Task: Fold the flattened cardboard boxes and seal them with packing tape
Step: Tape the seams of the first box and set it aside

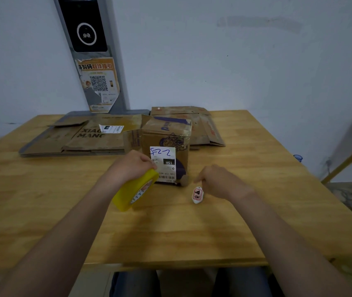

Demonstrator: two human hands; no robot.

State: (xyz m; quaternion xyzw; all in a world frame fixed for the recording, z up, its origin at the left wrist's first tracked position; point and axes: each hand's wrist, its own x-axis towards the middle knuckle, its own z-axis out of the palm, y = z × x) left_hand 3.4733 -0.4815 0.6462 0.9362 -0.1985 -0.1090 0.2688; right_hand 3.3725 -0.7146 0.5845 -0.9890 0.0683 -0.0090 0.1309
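Your left grip (pixel 132 166) curled round the yellow packing-tape roll (pixel 135 190); whether your right grip (pixel 218 181) pinched the small white oval object (pixel 198 195), I couldn't tell. The brown labelled cardboard box (pixel 166 136) stood closed on the wooden tabletop (pixel 170 232).

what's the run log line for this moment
left hand: holds yellow tape roll | right hand: beside small white item, grip unclear | box: upright

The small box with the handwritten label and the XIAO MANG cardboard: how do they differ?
The small box stands folded up; the XIAO MANG cardboard lies flat. The box bears purple print; the cardboard, dark letters. The box is narrower than the cardboard. Both are brown cardboard with a white label.
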